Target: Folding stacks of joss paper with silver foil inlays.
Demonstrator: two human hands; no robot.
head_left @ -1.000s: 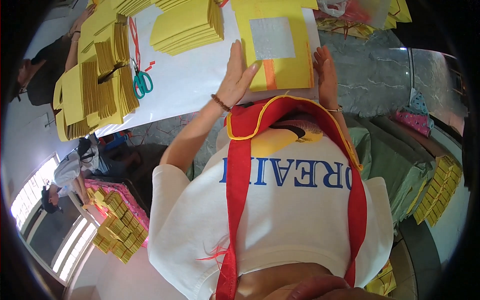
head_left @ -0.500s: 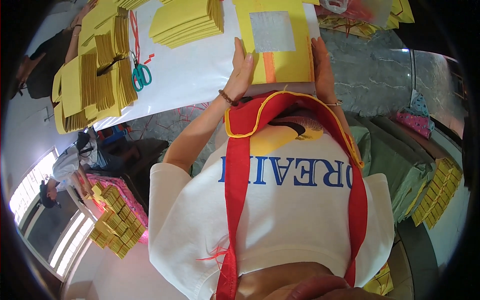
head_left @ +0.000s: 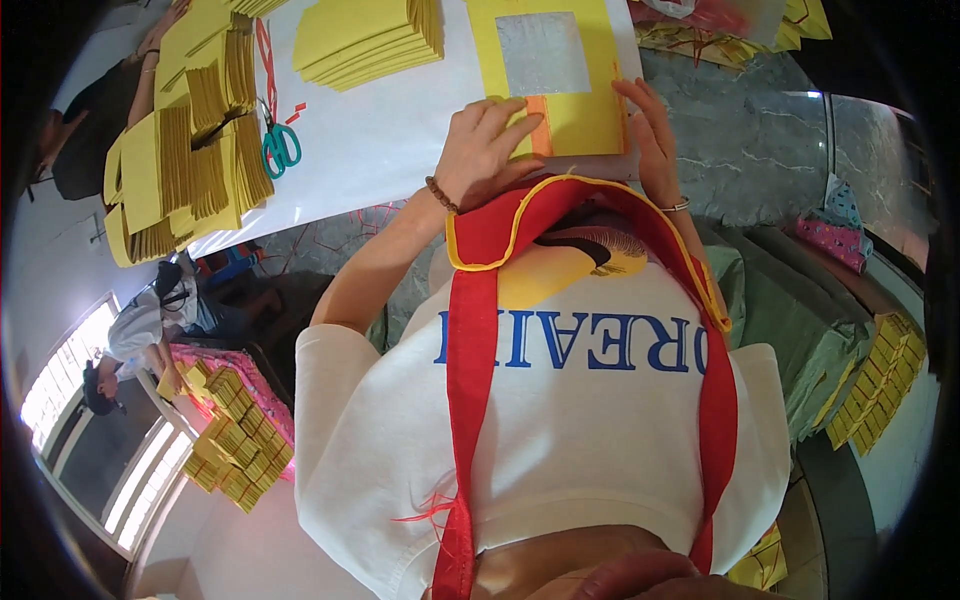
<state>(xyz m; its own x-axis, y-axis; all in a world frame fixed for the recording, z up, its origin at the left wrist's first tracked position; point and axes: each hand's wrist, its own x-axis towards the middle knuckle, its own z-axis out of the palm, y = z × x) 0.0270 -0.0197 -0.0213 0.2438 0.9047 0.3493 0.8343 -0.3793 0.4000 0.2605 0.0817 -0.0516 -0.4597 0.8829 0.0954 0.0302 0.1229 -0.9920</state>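
Note:
Yellow paper sheets (head_left: 582, 125) lie squared up in front of me on the white-covered table, with a silver square (head_left: 545, 55) and an orange strip (head_left: 538, 128) on top. My left hand (head_left: 485, 150) rests over their near left corner, its bent fingers reaching to the orange strip and the thumb apart from them. Along the right edge stands my right hand (head_left: 652, 135), its fingers stretched out beside the paper. Neither hand grips anything that I can see.
Left of the sheets lies a fanned yellow paper stack (head_left: 370, 45). Green-handled scissors (head_left: 281, 150) lie beside folded yellow bundles (head_left: 190, 165) at the table's left. Another person (head_left: 140, 330) is at the lower left by stacked yellow packets (head_left: 240, 420). Green-wrapped bales (head_left: 790, 310) stand to my right.
My left hand has turned from flat along the left edge to lying over the near left corner. My right hand has shifted slightly, its fingers now a little bent over the right edge.

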